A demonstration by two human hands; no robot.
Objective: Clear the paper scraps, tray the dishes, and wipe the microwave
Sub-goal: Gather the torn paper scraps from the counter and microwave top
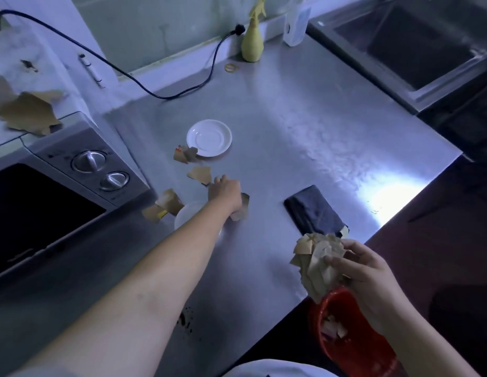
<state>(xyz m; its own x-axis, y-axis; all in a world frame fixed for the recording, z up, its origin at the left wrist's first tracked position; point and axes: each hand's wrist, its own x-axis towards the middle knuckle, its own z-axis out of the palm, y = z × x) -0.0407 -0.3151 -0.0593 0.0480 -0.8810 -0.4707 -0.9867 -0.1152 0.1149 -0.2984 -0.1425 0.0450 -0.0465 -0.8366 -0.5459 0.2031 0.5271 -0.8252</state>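
I am stretching my left hand [224, 190] out across the steel counter [305, 118], with its fingertips sitting at the edge of a torn brown scrap [200, 174]. Looking from behind the knuckles, I cannot tell whether they are pinching it or only touching it. Another scrap [241, 206] is lying under that wrist.

My right hand [373, 278] is gripping a wad of paper scraps [318, 265], fingers and thumb curled round it, above a red bin [343, 338] that is already holding some pieces.

More scraps are lying against the white saucer [209, 137], by the microwave [54, 191] at its front corner, and on its top. A second white dish [187, 216] is showing under my left forearm. A folded dark cloth [313, 209] is lying just beyond the wad. A yellow spray bottle [253, 42] is standing by the back wall.
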